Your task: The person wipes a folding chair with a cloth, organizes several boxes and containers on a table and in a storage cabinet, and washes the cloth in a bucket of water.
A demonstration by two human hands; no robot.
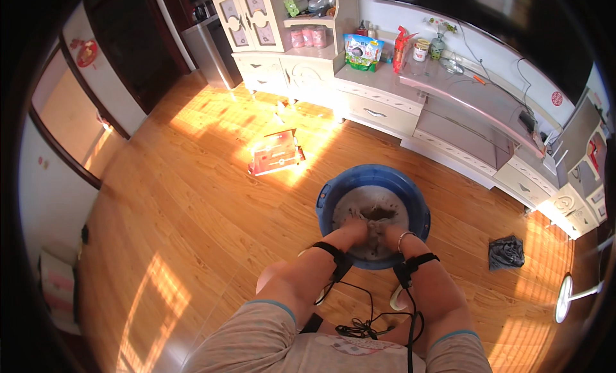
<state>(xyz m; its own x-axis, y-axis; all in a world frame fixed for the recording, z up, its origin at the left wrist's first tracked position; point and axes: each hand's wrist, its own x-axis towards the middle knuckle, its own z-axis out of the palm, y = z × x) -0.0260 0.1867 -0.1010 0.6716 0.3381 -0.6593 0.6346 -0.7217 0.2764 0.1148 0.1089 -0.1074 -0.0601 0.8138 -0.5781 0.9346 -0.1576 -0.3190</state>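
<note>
A round blue plastic basin (370,172) stands on the wooden floor between my feet, with greyish, foamy water (353,195) inside. Both hands are down in it, close together near the middle. My left hand (355,225) is bent, its fingertips partly covered by suds. Beside it, my right hand (386,232) is partly hidden in the foam, with a bracelet at the wrist. Between them shows a bit of wet, greyish cloth (374,228), which both hands seem to pinch; the grip itself is hard to see. A darker gap in the foam lies just beyond.
A red cardboard box (275,154) lies on the sunlit floor beyond the basin. A crumpled black plastic bag (506,252) lies to the right. Black cables (358,328) hang and coil near my legs. A long TV cabinet (375,112) runs along the far wall.
</note>
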